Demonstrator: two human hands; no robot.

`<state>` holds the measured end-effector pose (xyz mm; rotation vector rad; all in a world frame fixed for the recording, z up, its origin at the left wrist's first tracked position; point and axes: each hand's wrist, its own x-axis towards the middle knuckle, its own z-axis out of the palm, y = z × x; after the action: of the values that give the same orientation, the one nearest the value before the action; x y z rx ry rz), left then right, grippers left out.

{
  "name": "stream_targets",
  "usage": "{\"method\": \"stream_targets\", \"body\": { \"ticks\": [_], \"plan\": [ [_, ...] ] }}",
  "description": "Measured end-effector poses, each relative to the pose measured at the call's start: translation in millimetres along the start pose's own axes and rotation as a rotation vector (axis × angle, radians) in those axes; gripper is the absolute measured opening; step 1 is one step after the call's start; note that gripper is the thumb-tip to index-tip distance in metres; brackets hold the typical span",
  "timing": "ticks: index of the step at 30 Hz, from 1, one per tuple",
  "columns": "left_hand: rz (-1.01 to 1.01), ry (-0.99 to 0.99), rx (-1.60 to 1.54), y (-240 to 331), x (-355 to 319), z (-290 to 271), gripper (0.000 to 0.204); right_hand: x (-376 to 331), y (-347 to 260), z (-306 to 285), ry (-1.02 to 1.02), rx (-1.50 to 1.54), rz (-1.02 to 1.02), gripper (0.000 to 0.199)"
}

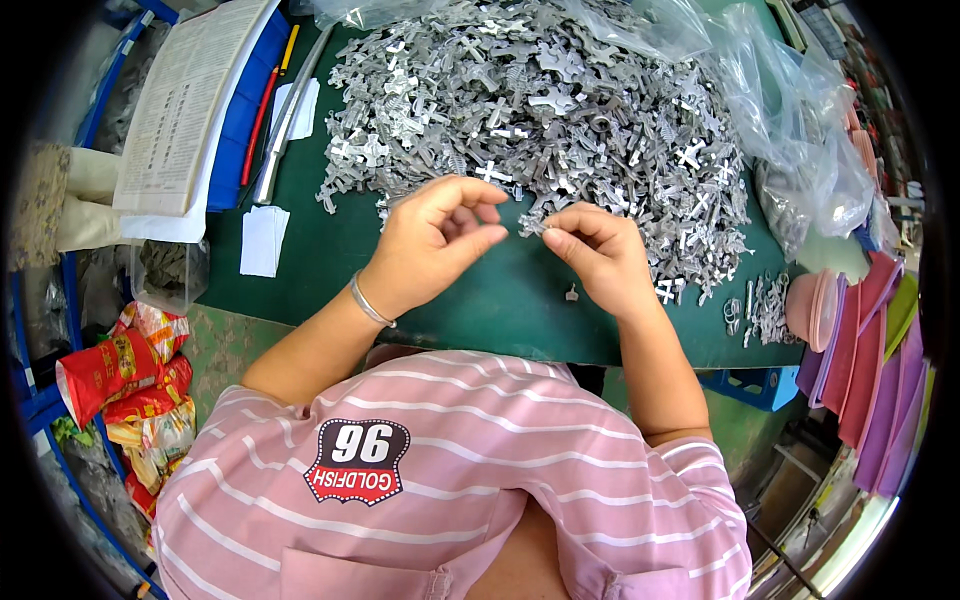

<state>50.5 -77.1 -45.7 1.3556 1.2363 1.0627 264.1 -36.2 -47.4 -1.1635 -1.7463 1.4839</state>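
Observation:
A wide heap of small silver-grey metal cross pendants covers the far part of the green table. My right hand is at the heap's near edge, its thumb and forefinger pinched on a small metal pendant. Just left of it is my left hand, with a bracelet on the wrist. Its thumb and fingers are curved and apart, and nothing shows between them. One tiny metal piece lies alone on the table below my right hand.
A small group of metal parts lies at the table's right edge beside pink bowls. Clear plastic bags lie on the right. White cards, a metal tapered rod, a red pencil and a blue bin stand left.

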Motion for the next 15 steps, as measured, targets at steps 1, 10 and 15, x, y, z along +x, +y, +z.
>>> {"method": "stream_targets", "body": {
  "ticks": [1, 10, 15],
  "plan": [
    [0.054, -0.046, -0.005, 7.4, 0.9, 3.5, 0.028, -3.6, -1.2, 1.4, -0.035, 0.128, 0.064, 0.013],
    [-0.186, -0.306, -0.711, -15.8, -4.5, 2.9, 0.019, -28.2, 2.1, -9.2, 0.044, -0.148, -0.107, 0.013],
    [-0.365, -0.228, -1.058, -8.7, -2.4, 6.3, 0.026, -14.0, 0.1, -17.0, 0.390, -0.747, -0.216, 0.010]
  ]
}}
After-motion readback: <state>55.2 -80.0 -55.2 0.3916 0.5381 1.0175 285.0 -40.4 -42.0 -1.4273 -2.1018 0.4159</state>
